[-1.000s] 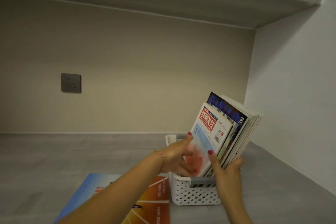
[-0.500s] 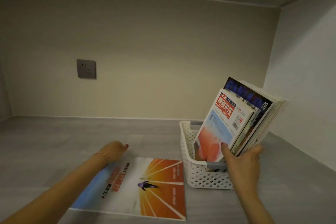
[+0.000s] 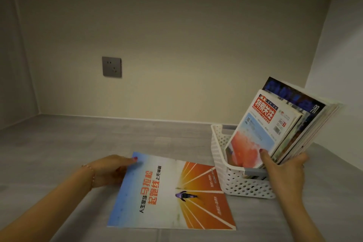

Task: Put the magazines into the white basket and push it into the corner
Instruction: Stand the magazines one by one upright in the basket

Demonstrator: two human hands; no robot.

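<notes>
A white basket (image 3: 231, 175) with perforated walls stands on the grey bench (image 3: 68, 143) toward the right, near the side wall (image 3: 341, 55) but not against it, and well out from the back wall (image 3: 176, 45). A stack of magazines (image 3: 275, 125) stands in it on edge, leaning to the right, tops well above the rim; the front cover shows a red title block over pale blue and orange, and a dark blue cover rises behind it. The right hand (image 3: 284, 169) grips this stack from the near side, thumb pressed on the front cover and fingers (image 3: 300, 158) curled round the back of the outer magazines. Just left of the basket, one more magazine (image 3: 172, 194) lies flat on the bench, cover up, blue at the left and orange at the right, with a small running figure and red and black lettering; its right edge is close to the basket's left wall, and contact cannot be told. The left hand (image 3: 112, 169) rests at this magazine's far left corner, its fingers straight, a fingertip on the cover; a thin bracelet (image 3: 91, 175) circles the wrist. A grey socket (image 3: 111, 67) sits on the back wall.
</notes>
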